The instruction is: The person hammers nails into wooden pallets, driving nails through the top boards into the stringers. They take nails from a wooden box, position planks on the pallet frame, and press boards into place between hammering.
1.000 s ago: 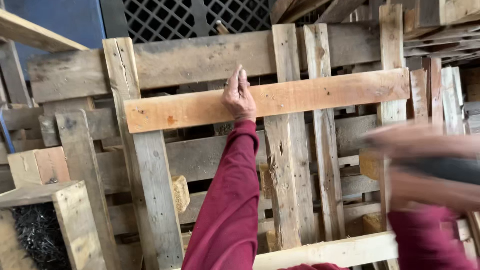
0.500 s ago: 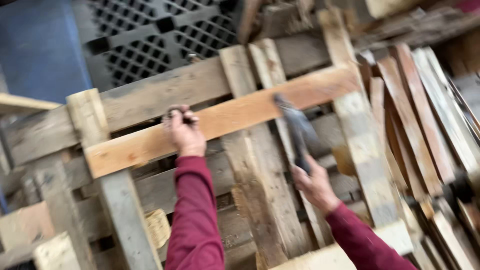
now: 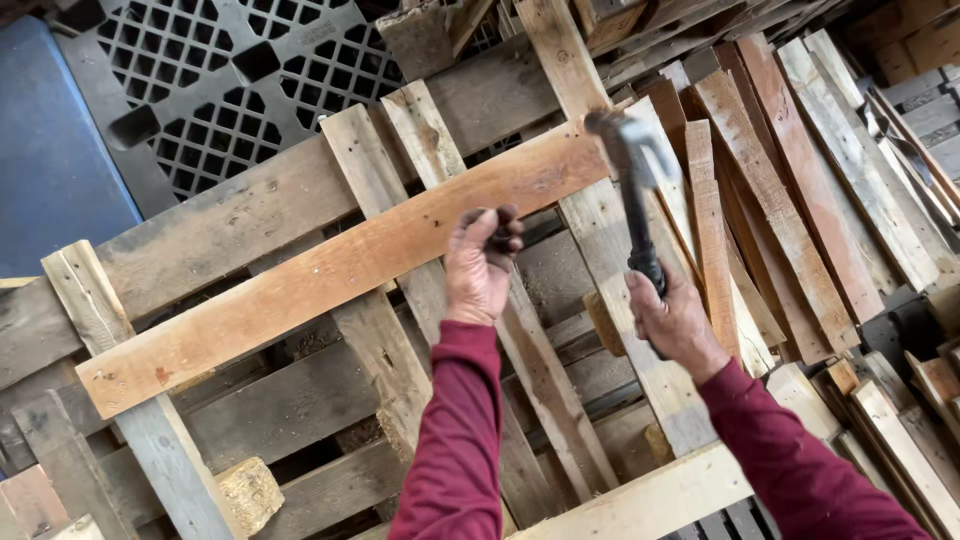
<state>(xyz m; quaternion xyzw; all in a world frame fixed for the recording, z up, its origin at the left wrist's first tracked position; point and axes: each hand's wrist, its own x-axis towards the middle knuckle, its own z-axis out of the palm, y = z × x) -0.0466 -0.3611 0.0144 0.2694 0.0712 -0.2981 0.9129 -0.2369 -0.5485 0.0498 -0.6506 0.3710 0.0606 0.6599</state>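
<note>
While the board: lies slantwise across the pallet [image 3: 250, 240], the orange-brown board [image 3: 340, 270] is only being pinned there — no nail head shows in it that I can make out.
Left hand: the left hand [image 3: 482, 265] presses against the board near its middle, fingers curled tight around something small and dark; what that thing is cannot be told from here.
Right hand: the right hand [image 3: 672, 322] is clenched around the dark handle of a hammer [image 3: 632, 185], which is raised with its head up beside the board's upper right end.
Hammer head: blurred, above and to the right of the left hand, not touching the board.
Board position: its lower left end rests on a grey upright slat [image 3: 130, 380], its upper right end reaches the pale slat [image 3: 600, 230] behind the hammer.
Done so far: judging by how it lies, the board is set in place and steadied — nothing more.
Left to do: by the look of it the fixing at the middle and at both ends is not yet done.
Around: a black plastic grid pallet [image 3: 230, 80] leans behind, a blue panel [image 3: 50, 150] at the left, loose planks [image 3: 800, 180] stacked at the right.
</note>
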